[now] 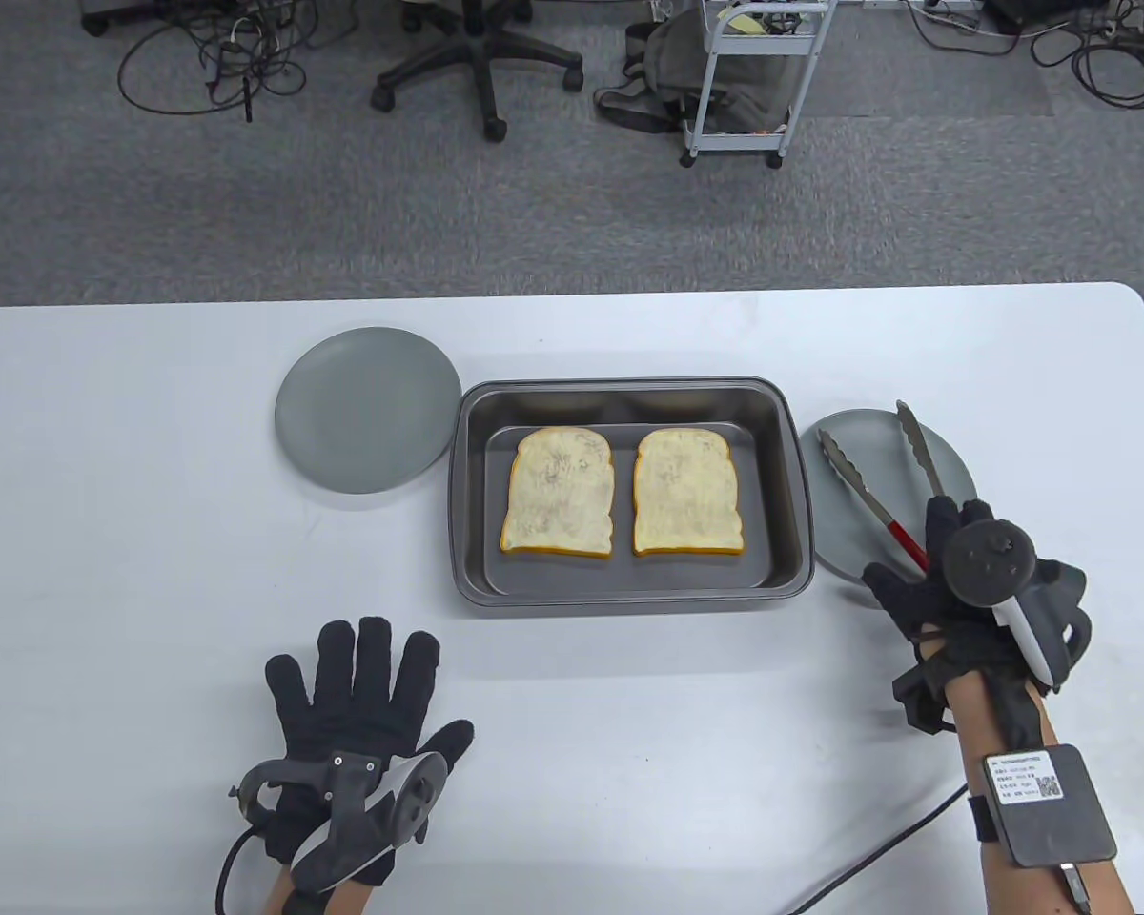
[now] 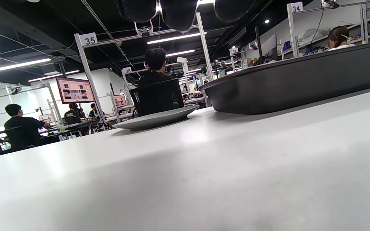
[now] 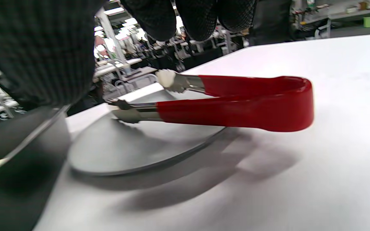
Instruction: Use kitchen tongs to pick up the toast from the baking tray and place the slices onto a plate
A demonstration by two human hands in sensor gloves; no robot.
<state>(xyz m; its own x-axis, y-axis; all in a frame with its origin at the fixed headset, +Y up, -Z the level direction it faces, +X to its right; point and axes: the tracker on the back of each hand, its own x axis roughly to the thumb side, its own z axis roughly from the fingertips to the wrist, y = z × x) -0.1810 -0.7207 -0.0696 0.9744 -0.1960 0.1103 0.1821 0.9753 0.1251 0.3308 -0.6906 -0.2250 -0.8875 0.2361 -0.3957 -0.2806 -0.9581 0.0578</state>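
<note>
Reaching for the tongs point(image 1: 877, 486) at the right of the baking tray point(image 1: 629, 591)

Lying across the right-hand grey plate point(image 1: 844, 543), the tongs are pointing their open metal tips away from the person and their red handle back toward the right hand point(image 1: 944, 581), which is hovering directly over that handle; whether its fingers are already gripping it I cannot tell, as the wrist view is showing the handle free below the fingertips point(image 3: 198, 19). The left hand point(image 1: 362, 705) is resting flat and released on the counter point(image 1: 629, 762), well apart from the tongs. Two toast slices, left point(image 1: 558, 491) and right point(image 1: 688, 491), are lying side by side in the tray, while the left-hand grey plate point(image 1: 367, 410) is holding nothing.
</note>
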